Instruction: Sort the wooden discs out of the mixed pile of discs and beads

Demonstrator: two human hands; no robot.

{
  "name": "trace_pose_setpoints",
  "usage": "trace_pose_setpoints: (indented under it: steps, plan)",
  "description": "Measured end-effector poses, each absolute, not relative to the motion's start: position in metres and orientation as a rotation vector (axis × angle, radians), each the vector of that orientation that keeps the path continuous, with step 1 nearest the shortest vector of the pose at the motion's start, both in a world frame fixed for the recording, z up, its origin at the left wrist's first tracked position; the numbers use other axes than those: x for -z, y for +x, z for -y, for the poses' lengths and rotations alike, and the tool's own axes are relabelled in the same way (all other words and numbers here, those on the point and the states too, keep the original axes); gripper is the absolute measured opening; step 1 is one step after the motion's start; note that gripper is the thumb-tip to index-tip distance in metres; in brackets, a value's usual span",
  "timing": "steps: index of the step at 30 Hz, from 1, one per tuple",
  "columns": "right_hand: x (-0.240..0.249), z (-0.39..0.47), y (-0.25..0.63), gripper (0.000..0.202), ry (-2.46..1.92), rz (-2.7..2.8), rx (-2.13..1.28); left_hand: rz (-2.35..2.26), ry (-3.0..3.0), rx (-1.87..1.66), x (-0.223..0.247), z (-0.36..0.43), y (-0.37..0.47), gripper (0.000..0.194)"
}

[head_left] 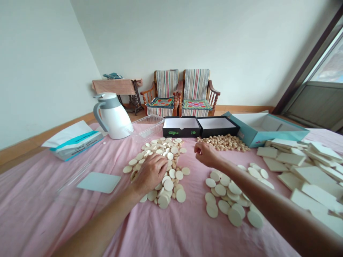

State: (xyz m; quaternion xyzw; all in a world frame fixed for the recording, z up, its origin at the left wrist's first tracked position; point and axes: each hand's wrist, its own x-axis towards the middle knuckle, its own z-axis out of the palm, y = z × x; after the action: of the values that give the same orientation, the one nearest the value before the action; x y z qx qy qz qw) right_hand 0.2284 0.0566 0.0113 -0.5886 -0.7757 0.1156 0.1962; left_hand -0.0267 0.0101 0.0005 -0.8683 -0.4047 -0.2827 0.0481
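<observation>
My left hand (152, 172) rests over a heap of pale round wooden discs (168, 185), its fingers curled down among them. What those fingers hold, if anything, is hidden. Some small tan balls (175, 182) lie mixed in along the heap's right side. My right hand (207, 155) is raised above the pink cloth, fingers bent inward and closed; I cannot make out anything in them. Just beyond it lies a pile of small tan wooden-looking balls (227, 142). Under my right forearm is a second heap of pale discs (232, 194).
Flat pale square tiles (316, 175) are piled at right, before a blue box (270, 137). Two black boxes (182, 132) and a clear plastic tray (147, 130) stand behind. Left are a white jug (115, 119), a packet (76, 144) and a pale flat card (99, 182).
</observation>
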Motion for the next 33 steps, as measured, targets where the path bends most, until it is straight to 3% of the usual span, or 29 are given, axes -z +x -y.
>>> trace_pose_setpoints:
  steps: [7,25,33]
  plan:
    - [0.004,-0.057,0.277,0.015,-1.786,2.208,-0.339,1.245,-2.642,0.869,0.001,-0.011,-0.027,0.015]
    - [0.009,-0.111,0.228,0.014,-1.786,2.245,-0.121,1.257,-2.637,0.854,0.001,-0.010,-0.028,0.015]
    - [-0.021,-0.110,0.281,0.020,-1.935,2.105,-0.035,1.229,-2.637,0.885,-0.002,-0.010,-0.026,0.015]
